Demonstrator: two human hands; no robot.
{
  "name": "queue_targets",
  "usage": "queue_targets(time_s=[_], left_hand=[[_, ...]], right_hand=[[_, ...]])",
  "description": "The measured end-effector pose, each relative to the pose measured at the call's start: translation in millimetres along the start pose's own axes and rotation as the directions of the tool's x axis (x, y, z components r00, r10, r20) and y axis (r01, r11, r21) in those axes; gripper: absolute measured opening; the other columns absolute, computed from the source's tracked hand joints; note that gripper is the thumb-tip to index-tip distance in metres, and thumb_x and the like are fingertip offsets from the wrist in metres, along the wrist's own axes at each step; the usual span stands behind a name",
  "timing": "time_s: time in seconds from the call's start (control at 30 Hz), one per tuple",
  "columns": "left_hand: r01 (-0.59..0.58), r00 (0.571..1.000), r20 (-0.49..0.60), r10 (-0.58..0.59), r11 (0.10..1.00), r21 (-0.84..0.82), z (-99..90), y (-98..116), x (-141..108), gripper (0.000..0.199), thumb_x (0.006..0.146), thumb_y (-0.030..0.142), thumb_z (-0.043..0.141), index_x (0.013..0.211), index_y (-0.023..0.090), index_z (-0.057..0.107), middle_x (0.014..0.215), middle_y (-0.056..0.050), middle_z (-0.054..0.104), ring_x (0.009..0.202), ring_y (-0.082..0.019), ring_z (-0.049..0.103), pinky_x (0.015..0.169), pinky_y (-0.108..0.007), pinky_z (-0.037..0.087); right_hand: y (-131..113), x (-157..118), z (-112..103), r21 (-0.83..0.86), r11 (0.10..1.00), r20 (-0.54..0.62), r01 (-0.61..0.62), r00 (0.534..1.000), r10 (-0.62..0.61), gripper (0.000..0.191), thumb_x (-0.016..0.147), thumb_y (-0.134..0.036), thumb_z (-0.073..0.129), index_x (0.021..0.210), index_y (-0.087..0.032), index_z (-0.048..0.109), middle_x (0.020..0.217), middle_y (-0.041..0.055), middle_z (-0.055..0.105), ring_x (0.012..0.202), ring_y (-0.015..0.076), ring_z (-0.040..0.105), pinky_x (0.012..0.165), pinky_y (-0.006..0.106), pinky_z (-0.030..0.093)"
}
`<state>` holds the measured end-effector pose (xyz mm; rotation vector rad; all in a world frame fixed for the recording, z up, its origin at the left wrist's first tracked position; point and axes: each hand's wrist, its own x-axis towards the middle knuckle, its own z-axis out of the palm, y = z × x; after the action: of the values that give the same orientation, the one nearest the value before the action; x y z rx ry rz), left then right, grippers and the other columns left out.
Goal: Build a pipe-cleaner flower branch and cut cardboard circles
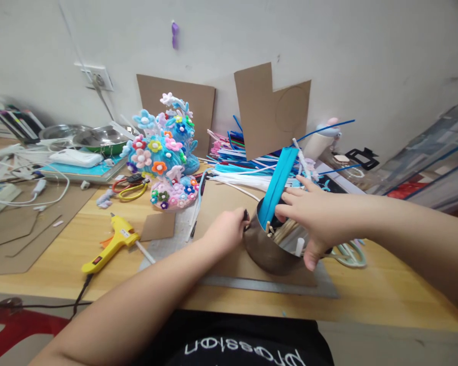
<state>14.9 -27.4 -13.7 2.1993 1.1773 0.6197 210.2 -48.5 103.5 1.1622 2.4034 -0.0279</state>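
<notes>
A dark metal mug (270, 256) stands tilted over cardboard, holding a flat bright blue strip (278, 188), several thin wooden sticks (284, 231) and a short white stick (299, 247). My left hand (229, 226) is closed around the handle on the mug's left side. Over the mug's right rim lies my right hand (315, 216), fingers spread beside the blue strip and thumb down near the outer wall. Part of the mug's contents is hidden behind that hand. Pale green scissors handles (349, 254) show at the mug's right.
Under the mug are a cardboard sheet (217, 203) and a grey mat (328, 290). A yellow glue gun (116, 244) lies at left, near fuzzy flower decorations (160, 152). Pipe cleaners (236, 152) and a cut cardboard piece (259, 112) are behind. Cables (61, 190) cross the far left.
</notes>
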Motion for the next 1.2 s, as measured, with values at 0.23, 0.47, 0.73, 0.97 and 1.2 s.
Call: queue_targets(time_s=[0.23,0.47,0.73,0.97,1.2], left_hand=[[0.038,0.999,-0.034,-0.038,0.999,0.018,9.4,8,-30,0.016,0.088,0.017,0.045,0.091,0.020,0.061,0.085,-0.008,0.072,0.080,-0.024,0.068,0.066,-0.030,0.045],[0.047,0.998,-0.044,-0.047,0.999,0.003,10.4,8,-36,0.013,0.087,0.017,0.048,0.089,0.021,0.060,0.081,-0.005,0.072,0.076,-0.020,0.067,0.065,-0.026,0.046],[0.058,0.995,-0.089,-0.054,0.997,0.044,7.9,2,9,0.012,0.084,0.015,0.051,0.085,0.019,0.061,0.084,-0.008,0.072,0.080,-0.021,0.067,0.066,-0.027,0.046],[0.051,0.996,-0.078,-0.044,0.994,0.094,6.9,4,22,0.012,0.085,0.016,0.050,0.084,0.018,0.062,0.084,-0.010,0.072,0.079,-0.023,0.067,0.065,-0.028,0.045],[0.052,0.998,-0.045,-0.047,0.992,0.118,7.3,10,-18,0.014,0.088,0.019,0.047,0.091,0.020,0.061,0.086,-0.008,0.072,0.081,-0.024,0.068,0.065,-0.029,0.046]], right_hand=[[-2,0,-4,-0.035,0.999,0.053,-0.029,0.998,0.031,0.089,0.038,-0.077,0.070,0.106,-0.020,0.063,0.111,0.0170,0.057,0.113,0.0427,0.044,0.102,0.063,0.013],[0,0,-3,0.006,1.000,0.021,-0.026,0.999,0.026,0.086,0.037,-0.075,0.071,0.103,-0.021,0.064,0.110,0.0163,0.057,0.110,0.0428,0.046,0.100,0.063,0.017],[4,0,1,0.095,0.996,-0.041,0.001,0.999,0.003,0.072,0.045,-0.068,0.071,0.100,-0.022,0.064,0.113,0.0144,0.057,0.113,0.0433,0.044,0.099,0.063,0.017],[1,-2,-4,0.026,1.000,0.043,-0.013,0.999,0.011,0.078,0.047,-0.072,0.067,0.104,-0.019,0.063,0.110,0.0156,0.057,0.113,0.0421,0.044,0.101,0.064,0.013],[0,-2,-4,0.038,0.999,0.035,-0.028,0.999,0.027,0.076,0.046,-0.071,0.069,0.100,-0.020,0.064,0.109,0.0146,0.057,0.111,0.0419,0.045,0.100,0.068,0.008]])
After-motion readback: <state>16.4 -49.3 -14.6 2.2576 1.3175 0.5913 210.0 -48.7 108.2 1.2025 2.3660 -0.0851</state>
